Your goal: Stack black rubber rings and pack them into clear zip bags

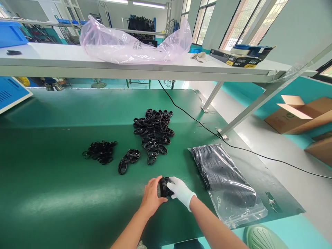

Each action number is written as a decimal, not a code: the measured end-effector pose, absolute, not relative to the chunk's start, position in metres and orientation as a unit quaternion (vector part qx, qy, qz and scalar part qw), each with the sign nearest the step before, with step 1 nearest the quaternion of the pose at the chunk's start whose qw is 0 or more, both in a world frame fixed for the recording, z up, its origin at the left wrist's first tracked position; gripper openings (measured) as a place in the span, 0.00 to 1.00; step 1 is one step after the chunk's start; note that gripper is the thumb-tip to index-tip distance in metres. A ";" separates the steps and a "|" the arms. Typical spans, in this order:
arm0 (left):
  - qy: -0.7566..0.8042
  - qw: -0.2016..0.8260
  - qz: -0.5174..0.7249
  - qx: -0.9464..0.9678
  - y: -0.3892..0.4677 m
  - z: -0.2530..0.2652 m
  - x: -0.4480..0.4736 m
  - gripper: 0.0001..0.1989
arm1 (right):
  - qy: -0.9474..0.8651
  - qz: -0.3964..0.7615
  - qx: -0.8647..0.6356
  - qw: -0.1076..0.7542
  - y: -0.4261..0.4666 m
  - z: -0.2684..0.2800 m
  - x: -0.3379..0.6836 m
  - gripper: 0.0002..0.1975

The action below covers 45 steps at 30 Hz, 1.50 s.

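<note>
The left hand (150, 195), bare, and the gloved right hand (180, 191) grip a short stack of black rings (163, 186) between them, fingers closed around its sides, at the near edge of the green table (64, 207). To the right lies a clear plastic bag (219, 207) with rows of black pieces (220, 169) inside. Farther off, a heap of black rings (153, 126) sits loose. On the far shelf (59, 63) rest a pink plastic bag (121, 46) and, left, a blue bin (10, 34), contents hidden. Far right, a cardboard box (290, 119) stands with flaps open.
</note>
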State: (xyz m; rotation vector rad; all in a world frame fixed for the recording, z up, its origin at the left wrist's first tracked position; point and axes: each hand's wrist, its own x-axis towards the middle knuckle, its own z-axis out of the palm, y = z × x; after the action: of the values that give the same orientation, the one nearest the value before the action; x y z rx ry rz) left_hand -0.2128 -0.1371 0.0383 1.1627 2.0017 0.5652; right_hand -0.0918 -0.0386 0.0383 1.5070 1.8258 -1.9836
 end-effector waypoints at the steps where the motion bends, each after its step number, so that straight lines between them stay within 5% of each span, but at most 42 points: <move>1: 0.786 0.354 0.214 0.460 -0.137 0.035 -0.211 0.39 | 0.591 -0.643 0.487 0.025 -0.038 0.037 -0.091 0.18; 21: 0.805 0.309 0.213 0.459 -0.139 0.012 -0.206 0.41 | 0.616 -0.620 0.484 0.035 -0.039 0.031 -0.092 0.18; 28: 0.770 0.306 0.209 0.519 -0.139 0.022 -0.211 0.41 | 0.706 -0.483 0.517 0.010 -0.049 0.034 -0.101 0.19; 31: 0.763 0.325 0.217 0.516 -0.128 0.035 -0.231 0.33 | 0.705 -0.478 0.524 0.017 -0.048 0.030 -0.103 0.20; 35: 0.829 0.201 0.117 0.509 -0.096 0.048 -0.266 0.17 | 0.681 -0.506 0.529 0.027 -0.045 0.025 -0.102 0.21; 45: 0.820 0.166 0.010 0.547 -0.122 0.052 -0.241 0.07 | 0.669 -0.509 0.541 0.027 -0.047 0.024 -0.103 0.22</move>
State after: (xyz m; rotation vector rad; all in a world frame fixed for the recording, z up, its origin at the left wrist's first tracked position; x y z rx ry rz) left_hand -0.2415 -0.1217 0.0519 1.5577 2.3362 0.0291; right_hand -0.1026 -0.0466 0.0244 1.6709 2.0672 -1.5730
